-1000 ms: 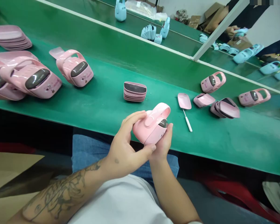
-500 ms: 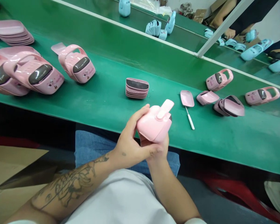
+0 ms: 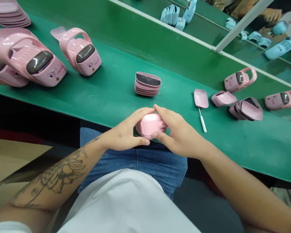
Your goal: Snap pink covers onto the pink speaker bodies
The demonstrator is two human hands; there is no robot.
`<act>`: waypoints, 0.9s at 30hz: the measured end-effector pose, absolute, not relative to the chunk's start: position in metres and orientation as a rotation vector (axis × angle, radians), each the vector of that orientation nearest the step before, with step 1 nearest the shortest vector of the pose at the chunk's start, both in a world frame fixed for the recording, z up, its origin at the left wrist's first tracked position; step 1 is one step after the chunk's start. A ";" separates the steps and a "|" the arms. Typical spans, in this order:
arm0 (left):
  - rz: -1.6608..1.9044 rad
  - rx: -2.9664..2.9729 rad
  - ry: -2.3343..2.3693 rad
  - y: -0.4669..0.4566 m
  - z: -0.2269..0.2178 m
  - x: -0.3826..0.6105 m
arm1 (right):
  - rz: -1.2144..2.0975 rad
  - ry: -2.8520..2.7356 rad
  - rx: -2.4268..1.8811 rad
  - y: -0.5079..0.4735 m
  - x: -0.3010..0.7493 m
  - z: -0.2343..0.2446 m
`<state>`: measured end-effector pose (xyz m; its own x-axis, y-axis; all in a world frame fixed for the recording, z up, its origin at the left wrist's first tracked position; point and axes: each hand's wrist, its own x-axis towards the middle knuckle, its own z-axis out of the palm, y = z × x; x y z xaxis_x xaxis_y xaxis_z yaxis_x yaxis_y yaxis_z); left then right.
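Observation:
A small pink plastic case [image 3: 151, 124] is between my two hands, close to the front edge of the green table [image 3: 106, 103]. My left hand [image 3: 129, 129] wraps its left side, thumb along the near side. From the right, my right hand [image 3: 177, 129] grips the case, fingertips over the top and thumb at the front. Beyond the hands lies a stack of pink curved pieces [image 3: 148, 89] topped by a dark panel. To their right, a white-handled screwdriver [image 3: 202, 124] lies with its tip against a pink tray-like piece [image 3: 201, 98].
Pink cases with loop handles and dark windows stand left, including one case [image 3: 84, 55], near stacked pink plates [image 3: 11, 14]. At right are more pink cases [image 3: 240, 80] and nested pink parts [image 3: 247, 109]. Behind a raised ledge, blue parts [image 3: 171, 14] and another person's hand [image 3: 271, 14] show.
The pink case has been turned, so its protruding tab now points right under my right hand. My right hand has moved from beneath the case to its right side.

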<state>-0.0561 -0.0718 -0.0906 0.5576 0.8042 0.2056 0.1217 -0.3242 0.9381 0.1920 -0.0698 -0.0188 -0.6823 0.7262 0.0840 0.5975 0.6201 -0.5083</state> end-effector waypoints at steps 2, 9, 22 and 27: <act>0.878 1.711 0.794 -0.078 -0.098 -0.054 | 0.721 -2.623 -1.099 -0.066 0.188 -0.015; 1.069 1.695 0.831 -0.075 -0.116 -0.041 | 1.049 -2.460 -1.152 -0.055 0.192 -0.005; 0.942 1.484 0.898 -0.053 -0.084 -0.033 | 1.312 -2.247 -1.415 -0.045 0.185 0.022; 0.927 1.508 0.909 -0.047 -0.079 -0.031 | 1.275 -2.204 -1.435 -0.048 0.185 0.024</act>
<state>-0.0306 -0.0467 -0.0792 0.4011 0.9126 0.0792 0.0621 -0.1134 0.9916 0.1848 -0.0475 0.0235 -0.4998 0.8264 -0.2595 0.6370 0.1477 -0.7566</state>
